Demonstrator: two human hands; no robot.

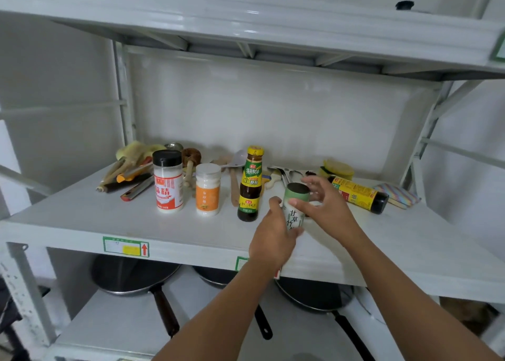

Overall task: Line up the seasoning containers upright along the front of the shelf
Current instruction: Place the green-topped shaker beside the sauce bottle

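Left hand [270,240] grips the green-labelled shaker [294,207] upright; right hand [325,206], fingers spread, touches its top.

Single head view, close, facing forward and slightly down at shelf [82,224] front.

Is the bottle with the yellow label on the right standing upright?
No. The yellow-label bottle lies on its side on the shelf, behind the right hand.
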